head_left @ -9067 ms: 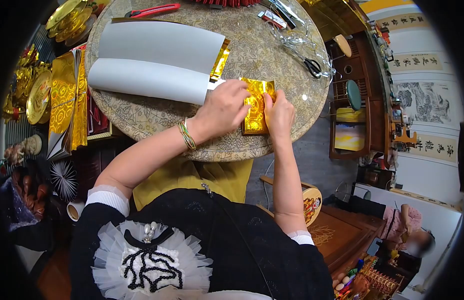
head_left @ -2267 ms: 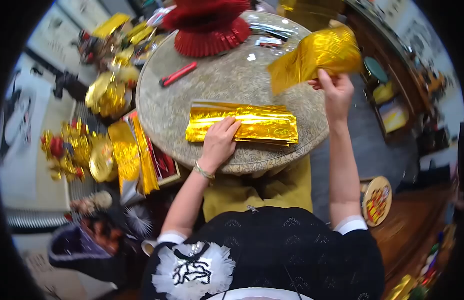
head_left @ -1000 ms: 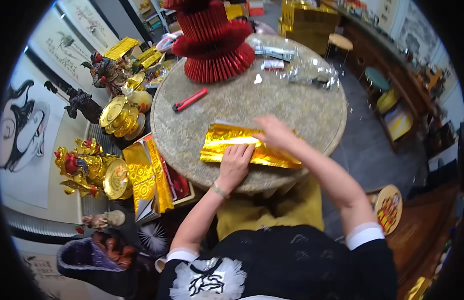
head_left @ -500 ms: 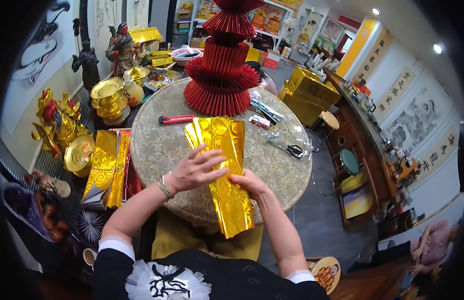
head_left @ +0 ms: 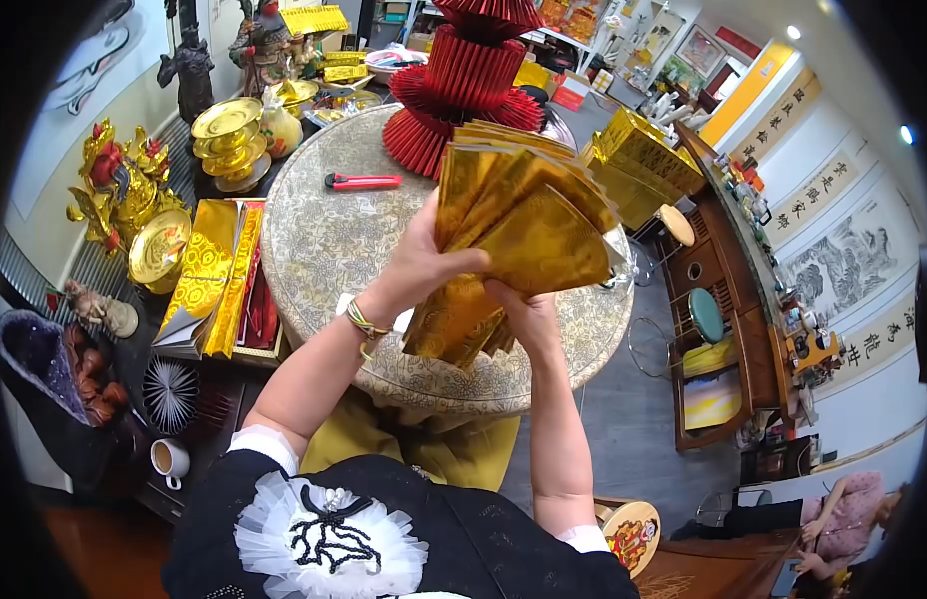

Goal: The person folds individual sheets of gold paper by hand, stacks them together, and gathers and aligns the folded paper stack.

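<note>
A thick stack of shiny gold sheets [head_left: 543, 235] is held up above the round patterned table [head_left: 313, 240], its upper part fanned out. My left hand [head_left: 418, 262] is closed on the stack's left side, the thumb lying across the front. Lower down, my right hand [head_left: 528, 317] grips the sheets from the right, its thumb near the middle. Behind the stack stands a tall pleated red paper piece [head_left: 468, 85]. On the table's left part lies a red cutter [head_left: 363, 182]. Part of a small white item shows beside my left wrist.
Folded gold and red paper [head_left: 209, 270] lies left of the table, near golden tiered dishes [head_left: 229, 140] and a white mug [head_left: 170, 459]. Gold boxes [head_left: 643, 165] and a green stool [head_left: 705, 314] are to the right. Another person [head_left: 848, 514] sits at the lower right.
The gold stack has been raised from over the table's front and spread into a fan. My left hand, open above it before, now grips it. The view has shifted slightly.
</note>
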`<state>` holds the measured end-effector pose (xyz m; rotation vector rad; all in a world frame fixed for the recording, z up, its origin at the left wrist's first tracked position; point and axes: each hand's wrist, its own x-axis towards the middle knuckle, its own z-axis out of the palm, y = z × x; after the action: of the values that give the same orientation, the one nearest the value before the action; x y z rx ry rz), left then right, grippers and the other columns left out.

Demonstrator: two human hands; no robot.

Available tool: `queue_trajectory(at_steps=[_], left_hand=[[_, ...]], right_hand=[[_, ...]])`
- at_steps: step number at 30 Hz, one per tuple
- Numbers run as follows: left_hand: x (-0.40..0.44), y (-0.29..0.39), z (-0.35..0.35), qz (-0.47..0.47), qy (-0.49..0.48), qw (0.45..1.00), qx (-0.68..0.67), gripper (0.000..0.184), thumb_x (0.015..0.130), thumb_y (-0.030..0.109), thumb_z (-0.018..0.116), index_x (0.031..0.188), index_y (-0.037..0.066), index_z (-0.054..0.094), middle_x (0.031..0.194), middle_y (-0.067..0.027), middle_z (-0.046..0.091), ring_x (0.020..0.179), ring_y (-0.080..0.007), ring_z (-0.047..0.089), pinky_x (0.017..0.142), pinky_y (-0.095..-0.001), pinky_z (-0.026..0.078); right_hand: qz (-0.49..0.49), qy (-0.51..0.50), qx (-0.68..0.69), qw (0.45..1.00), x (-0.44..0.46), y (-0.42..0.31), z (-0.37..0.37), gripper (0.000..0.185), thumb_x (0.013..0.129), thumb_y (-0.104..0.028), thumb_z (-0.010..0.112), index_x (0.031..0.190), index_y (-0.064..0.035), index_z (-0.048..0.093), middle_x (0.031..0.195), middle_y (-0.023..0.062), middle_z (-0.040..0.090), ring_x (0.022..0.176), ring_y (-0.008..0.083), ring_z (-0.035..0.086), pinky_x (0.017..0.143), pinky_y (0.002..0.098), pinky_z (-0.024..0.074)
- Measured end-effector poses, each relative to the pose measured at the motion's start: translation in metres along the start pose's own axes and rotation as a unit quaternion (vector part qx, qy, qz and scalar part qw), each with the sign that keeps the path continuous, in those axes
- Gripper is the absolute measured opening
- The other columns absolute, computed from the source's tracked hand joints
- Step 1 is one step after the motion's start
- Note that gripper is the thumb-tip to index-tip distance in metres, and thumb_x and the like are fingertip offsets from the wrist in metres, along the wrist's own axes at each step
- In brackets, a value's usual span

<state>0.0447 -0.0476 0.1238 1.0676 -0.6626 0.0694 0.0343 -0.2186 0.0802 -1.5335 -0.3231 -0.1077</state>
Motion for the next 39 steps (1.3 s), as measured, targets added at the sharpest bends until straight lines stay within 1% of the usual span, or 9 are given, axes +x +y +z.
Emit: queue_trajectory(at_steps=[6,10,14,19,22,23,28,32,39], left_hand=[[-0.003,-0.022,0.002,0.044,0.067,0.971,0.223,0.028,0.075,-0.002,0.063,0.102,0.0,0.056,0.097,-0.0039,0.061,0.088,-0.0109,0.057,0.077,-0.0248,0.048],[-0.006,-0.042,-0.007,0.065,0.064,0.961,0.262,0.056,0.072,0.009,0.069,0.119,-0.001,0.04,0.101,-0.0108,0.059,0.09,-0.0138,0.057,0.078,-0.0275,0.048],[-0.001,-0.042,-0.011,0.07,0.15,0.963,0.214,0.06,0.074,0.006,0.067,0.124,0.0,0.033,0.108,-0.0102,0.055,0.095,-0.0154,0.056,0.079,-0.0261,0.047],[-0.004,-0.049,-0.004,0.182,0.132,0.954,0.196,0.075,0.074,-0.001,0.06,0.135,0.0,0.017,0.119,-0.0129,0.047,0.105,-0.0202,0.05,0.088,-0.0304,0.043],[-0.007,-0.053,-0.015,0.13,0.113,0.957,0.232,0.085,0.072,0.001,0.064,0.139,0.001,0.011,0.121,-0.014,0.046,0.108,-0.0214,0.049,0.091,-0.0327,0.041],[-0.008,-0.052,-0.017,0.09,0.111,0.952,0.273,0.086,0.072,0.002,0.066,0.139,0.001,0.012,0.12,-0.0141,0.047,0.106,-0.0215,0.051,0.09,-0.0324,0.042],[-0.004,-0.036,-0.009,-0.043,0.083,0.989,0.113,0.071,0.069,0.004,0.071,0.127,-0.003,0.032,0.11,-0.0105,0.056,0.092,-0.0154,0.058,0.078,-0.0258,0.048],[-0.003,-0.029,-0.004,0.028,0.076,0.982,0.173,0.039,0.07,0.003,0.071,0.105,-0.002,0.054,0.095,-0.006,0.063,0.082,-0.0106,0.06,0.071,-0.0252,0.049],[-0.003,-0.043,-0.015,0.071,0.112,0.964,0.232,0.014,0.072,0.007,0.072,0.082,0.001,0.066,0.077,-0.0032,0.065,0.067,-0.0092,0.06,0.061,-0.0232,0.049]], right_hand=[[-0.054,-0.019,-0.065,0.996,0.009,0.013,0.002,0.034,0.075,-0.001,0.066,0.107,-0.0026,0.055,0.101,0.0043,0.059,0.091,0.0133,0.056,0.079,0.0273,0.0459],[-0.126,-0.026,-0.235,0.963,0.018,0.022,0.002,0.048,0.072,0.0,0.068,0.116,-0.0023,0.048,0.11,0.0067,0.054,0.098,0.0153,0.054,0.081,0.0282,0.0455],[-0.13,0.003,0.007,0.992,0.019,-0.009,0.014,0.075,0.067,-0.008,0.072,0.129,-0.004,0.03,0.116,0.0107,0.05,0.105,0.0217,0.052,0.088,0.0325,0.0437],[-0.127,0.051,0.012,0.991,0.023,-0.015,0.022,0.075,0.07,-0.011,0.071,0.131,-0.003,0.029,0.125,0.0116,0.042,0.11,0.022,0.048,0.092,0.0332,0.0408],[-0.25,0.087,-0.01,0.964,0.023,-0.016,0.029,0.053,0.079,-0.011,0.063,0.124,-0.0027,0.037,0.113,0.0087,0.052,0.099,0.0182,0.054,0.085,0.0289,0.0441],[-0.168,0.105,0.029,0.98,0.022,-0.019,0.026,0.045,0.079,-0.009,0.061,0.12,-0.0014,0.042,0.101,0.0057,0.058,0.091,0.0136,0.054,0.08,0.0265,0.0445],[-0.133,0.151,0.015,0.979,0.026,0.0,0.019,0.034,0.079,-0.007,0.06,0.111,-0.0008,0.049,0.09,0.0034,0.061,0.078,0.0096,0.055,0.07,0.0235,0.0449],[-0.168,0.113,0.005,0.979,0.026,0.0,0.022,0.038,0.078,-0.009,0.062,0.112,-0.0002,0.05,0.085,0.0042,0.062,0.073,0.0104,0.056,0.066,0.0241,0.0452],[-0.416,0.246,-0.363,0.796,0.02,-0.099,0.03,0.079,0.067,-0.027,0.073,0.132,-0.0039,0.035,0.13,0.0182,0.04,0.123,0.0315,0.035,0.101,0.0455,0.0259]])
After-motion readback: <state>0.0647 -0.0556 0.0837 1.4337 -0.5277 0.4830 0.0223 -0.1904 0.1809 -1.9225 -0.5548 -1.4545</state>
